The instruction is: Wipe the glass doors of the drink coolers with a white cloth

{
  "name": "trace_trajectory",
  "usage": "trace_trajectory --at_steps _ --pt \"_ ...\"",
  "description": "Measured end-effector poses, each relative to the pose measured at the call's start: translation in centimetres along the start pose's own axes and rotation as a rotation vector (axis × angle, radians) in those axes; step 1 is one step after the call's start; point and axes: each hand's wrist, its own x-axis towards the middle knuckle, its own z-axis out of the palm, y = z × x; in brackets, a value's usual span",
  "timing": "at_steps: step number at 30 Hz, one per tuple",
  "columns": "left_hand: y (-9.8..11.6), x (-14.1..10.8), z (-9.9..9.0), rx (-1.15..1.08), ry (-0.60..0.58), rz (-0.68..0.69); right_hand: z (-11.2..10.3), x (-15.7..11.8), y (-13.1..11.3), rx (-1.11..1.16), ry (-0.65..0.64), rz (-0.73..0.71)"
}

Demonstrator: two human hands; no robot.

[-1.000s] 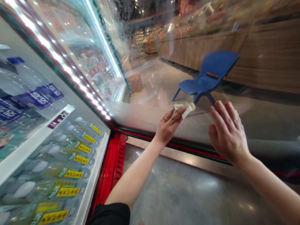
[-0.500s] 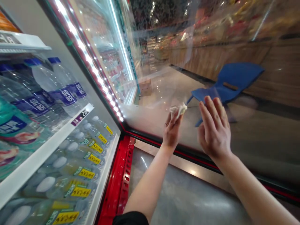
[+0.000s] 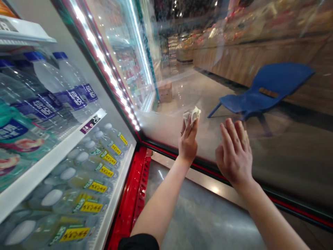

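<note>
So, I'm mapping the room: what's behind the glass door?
A blue chair, a box and a brown counter. What the left hand, white wipe and right hand cover can't be seen.

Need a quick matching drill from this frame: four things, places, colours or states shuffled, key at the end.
Things
1. Pale cloth
2. Right hand
3. Chair
4. Yellow-labelled bottles

Places, colours, states
A. Blue, seen through the glass panel
B. In rows under the shelf with the purple price tag
C. In the fingers of the left hand
D. Fingers pointing up, knuckle side toward the camera

Pairs: 1-C, 2-D, 3-A, 4-B
</note>
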Motion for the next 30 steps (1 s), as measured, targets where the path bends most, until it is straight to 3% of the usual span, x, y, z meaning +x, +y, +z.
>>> trace_trajectory --at_steps 3,6,9,13,15,19,21,25,28,30 --pt "0.5 0.6 0.3 -0.044 -0.053 0.029 0.4 0.5 -0.3 0.019 -0.002 -0.004" --pt "-0.8 0.0 -0.3 -0.101 -0.044 0.073 0.4 1.1 -0.4 0.029 -0.002 -0.005" --pt "-2.1 0.2 -1.1 -0.153 0.057 -0.077 0.3 1.3 -0.6 0.023 0.0 0.001" --pt "-1.8 2.4 -1.5 -0.118 0.143 -0.303 0.3 1.0 -0.9 0.016 -0.015 0.007" --pt "-1.7 2.6 -1.5 -0.11 0.115 -0.257 0.5 0.9 -1.1 0.016 -0.03 0.007" --pt "-3.3 0.4 -1.6 -0.097 0.086 -0.076 0.9 1.1 -1.4 0.037 -0.078 -0.001" --pt "-4.5 -0.2 -2.1 -0.063 0.096 -0.117 1.0 1.2 -1.7 0.052 -0.092 -0.002" --pt "-5.4 2.5 -3.3 -0.068 0.15 -0.313 1.5 1.3 -2.4 0.072 -0.113 -0.014" --pt "-5.1 4.9 -3.8 -0.091 0.177 -0.285 1.9 1.6 -2.8 0.097 -0.153 -0.044" --pt "-5.1 4.9 -4.1 -0.08 0.157 -0.222 2.2 1.8 -3.0 0.106 -0.171 -0.054"
